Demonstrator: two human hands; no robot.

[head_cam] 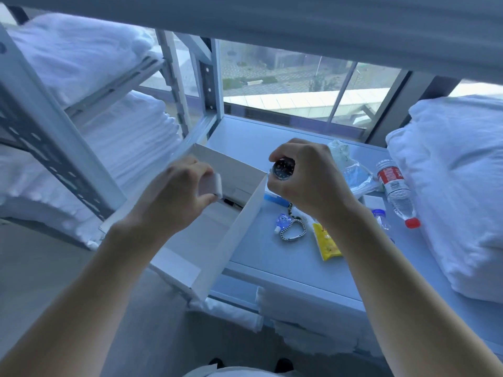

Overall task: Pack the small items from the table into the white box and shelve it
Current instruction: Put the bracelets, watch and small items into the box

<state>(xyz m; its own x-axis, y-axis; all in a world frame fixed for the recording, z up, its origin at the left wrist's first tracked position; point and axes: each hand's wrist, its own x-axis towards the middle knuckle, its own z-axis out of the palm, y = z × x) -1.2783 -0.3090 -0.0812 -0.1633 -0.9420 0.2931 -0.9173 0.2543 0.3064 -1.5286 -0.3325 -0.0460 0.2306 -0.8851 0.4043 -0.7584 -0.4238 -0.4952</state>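
A: Head view, item one: white box, open-topped, overhanging the left edge of the table. Left hand?
B: Above the box, fingers pinching a small white block.
A: Right hand?
B: Just right of the box's far corner, curled round a dark-faced watch.
A: Loose on the table?
B: Silver chain bracelet, small blue tag, yellow sachet, red-capped plastic bottle lying on its side, crumpled plastic wrapper.
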